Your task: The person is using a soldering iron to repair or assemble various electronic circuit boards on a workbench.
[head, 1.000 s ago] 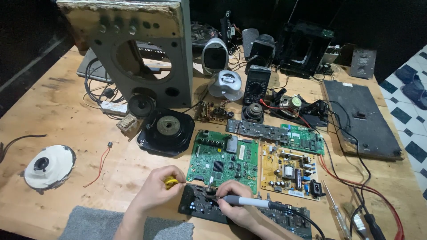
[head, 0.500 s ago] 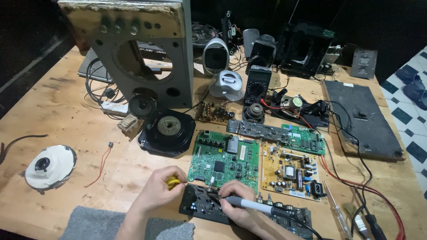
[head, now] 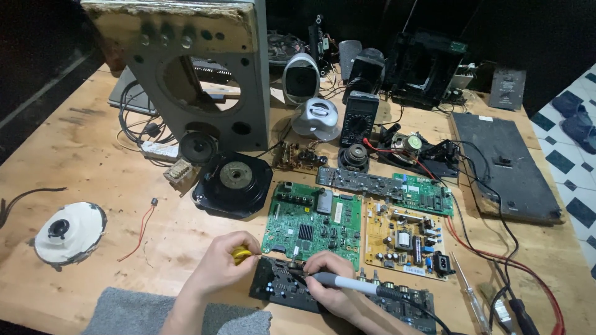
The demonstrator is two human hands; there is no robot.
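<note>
Right hand (head: 332,282) fingers pinch soldering iron (head: 357,285), lying sideways, tip pointing left

wooden table (head: 93,142) | checkered tile floor (head: 574,161) right | dark surroundings

- Wooden table (head: 81,155) carries everything.
- Dark circuit board (head: 279,286) lies under the gripping hands.
- Green board (head: 313,223) just beyond.
- White round part (head: 68,232) far left.
</note>
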